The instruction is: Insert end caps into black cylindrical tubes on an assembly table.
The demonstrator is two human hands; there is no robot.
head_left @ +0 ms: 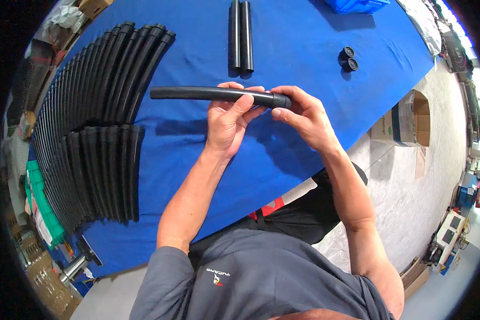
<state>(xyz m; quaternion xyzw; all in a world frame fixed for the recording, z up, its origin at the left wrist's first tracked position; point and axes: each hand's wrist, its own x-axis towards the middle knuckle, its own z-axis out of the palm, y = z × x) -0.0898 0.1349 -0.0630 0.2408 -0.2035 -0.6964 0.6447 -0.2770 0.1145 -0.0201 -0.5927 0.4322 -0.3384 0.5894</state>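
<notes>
A black plastic tube [186, 93] lies level across both hands, above the blue cloth. My left hand [229, 117] is wrapped round its middle, thumb on top. At the tube's right end sits a wider black cap [280, 101], which my right hand [306, 114] grips between thumb and fingers. Beyond my hands, two bare black tubes [241, 37] lie side by side on the cloth. Two loose black caps [349, 60] rest farther right, next to each other.
Capped black tubes lie in a long far row [117, 69] and a nearer row [104, 170] on the left of the blue table cloth [186, 197]. A blue bin [357, 5] stands at the back. An open cardboard box [405, 120] sits on the floor at right.
</notes>
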